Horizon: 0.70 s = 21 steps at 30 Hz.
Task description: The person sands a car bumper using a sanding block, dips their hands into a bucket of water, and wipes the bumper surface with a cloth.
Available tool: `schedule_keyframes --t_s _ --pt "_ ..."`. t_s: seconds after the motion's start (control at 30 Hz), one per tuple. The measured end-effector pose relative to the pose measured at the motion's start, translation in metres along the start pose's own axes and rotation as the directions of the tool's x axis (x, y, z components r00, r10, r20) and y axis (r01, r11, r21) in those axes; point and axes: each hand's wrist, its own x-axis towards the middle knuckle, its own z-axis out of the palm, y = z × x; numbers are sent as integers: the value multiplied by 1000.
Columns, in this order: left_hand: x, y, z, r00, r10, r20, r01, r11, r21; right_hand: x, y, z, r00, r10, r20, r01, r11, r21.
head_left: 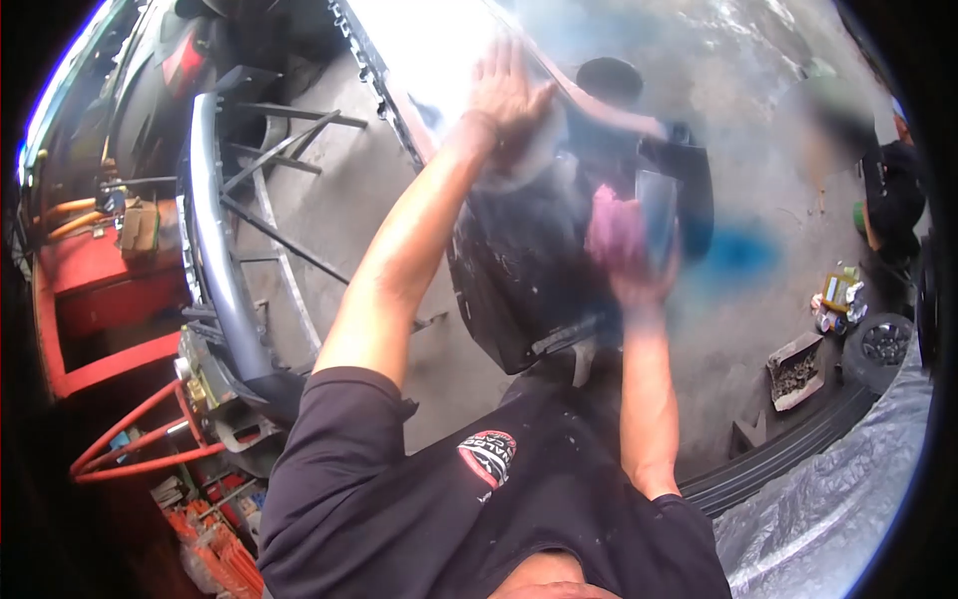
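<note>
A large dark panel (pixel 509 265), glossy and pale with glare at its upper end, lies in front of my body. My left hand (pixel 507 90) rests flat on its bright upper part, fingers spread and holding nothing. To the right, my right hand (pixel 639 275) is closed on a pink cloth (pixel 616 228) over the panel's right side. A pale rectangular object (pixel 657 205) is also at that hand; blur hides how it is held. The lens is smeared around this spot.
A silver bumper (pixel 215 240) stands on a metal frame (pixel 289 240) at left, beside a red cart (pixel 60 299). At right are a person in dark clothes (pixel 895 190), a tire (pixel 883 341), a tray of debris (pixel 796 371) and plastic sheeting (pixel 828 499).
</note>
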Motion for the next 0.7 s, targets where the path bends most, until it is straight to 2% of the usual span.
schedule_keyframes --t_s 0.03,0.07,0.13,0.2,0.3,0.37,0.5,0.57,0.63,0.7 --pt "-17 0 -7 997 57 44 -59 997 48 4 -3 -9 996 67 65 -68 997 23" --pt "-39 1 -17 997 49 54 -52 997 62 8 -7 -19 982 132 134 -139 989 43" --pt "-84 16 -51 973 142 181 -150 988 33 20 -14 -36 926 247 286 -277 959 67" --pt "-127 33 -75 966 129 222 -144 988 56 25 -17 -47 878 311 362 -359 931 70" --pt "-179 62 -88 957 95 273 -123 989 85 24 -20 -47 836 370 406 -382 923 -55" --pt "-200 80 -86 963 62 261 -88 992 89 13 -20 -33 851 412 326 -409 909 -82" --pt "-156 84 -69 978 -43 202 23 995 98 19 -18 -44 813 443 378 -465 884 -37" --pt "-102 73 -53 983 -126 134 114 989 98 3 -20 -26 895 398 200 -354 908 -223" --pt "-50 58 -32 964 -247 93 238 966 98 8 -29 -27 887 411 209 -374 907 -196" --pt "-30 57 -21 960 -275 58 269 959 86 13 -33 -27 878 428 216 -399 902 -165"
